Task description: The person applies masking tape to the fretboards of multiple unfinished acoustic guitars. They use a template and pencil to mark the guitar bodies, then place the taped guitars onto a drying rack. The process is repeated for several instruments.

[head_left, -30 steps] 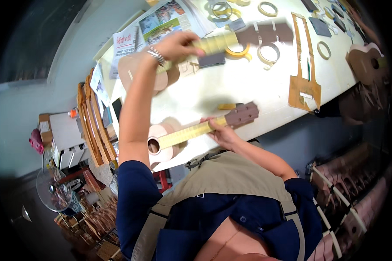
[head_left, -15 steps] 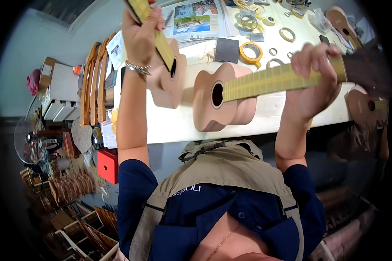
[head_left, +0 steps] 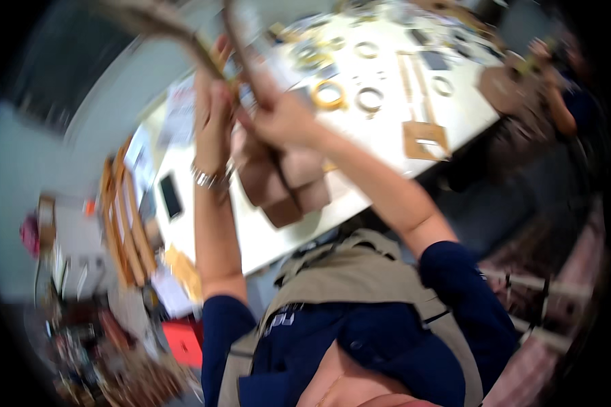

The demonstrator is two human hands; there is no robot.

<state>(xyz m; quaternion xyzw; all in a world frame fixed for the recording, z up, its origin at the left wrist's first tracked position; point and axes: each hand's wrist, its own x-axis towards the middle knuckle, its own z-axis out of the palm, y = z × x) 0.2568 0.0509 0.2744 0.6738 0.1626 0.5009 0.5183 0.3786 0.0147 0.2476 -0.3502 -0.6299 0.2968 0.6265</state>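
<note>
Two unfinished ukuleles are upright and close together at the far left of the table, blurred by motion. One pale wooden body [head_left: 254,178] is at the left; the other body [head_left: 307,180] is pressed beside it or nearly so. My left hand [head_left: 214,122] is closed around the left neck, which runs up toward the upper left. Around the other neck, just to the right, my right hand [head_left: 285,122] is closed. The fingers of both hands nearly meet, and the soundholes cannot be made out.
On the white table [head_left: 349,156] lie a yellow tape roll [head_left: 328,95], several other rings, a phone [head_left: 171,195] and a brown cut-out board [head_left: 424,139]. Wooden parts [head_left: 125,217] lean at the left. At the right, another person [head_left: 570,102] holds a ukulele [head_left: 502,88].
My right hand has swung left with its ukulele, bringing it against or close to the one in my left hand. The view has turned, and the person at the right now shows more.
</note>
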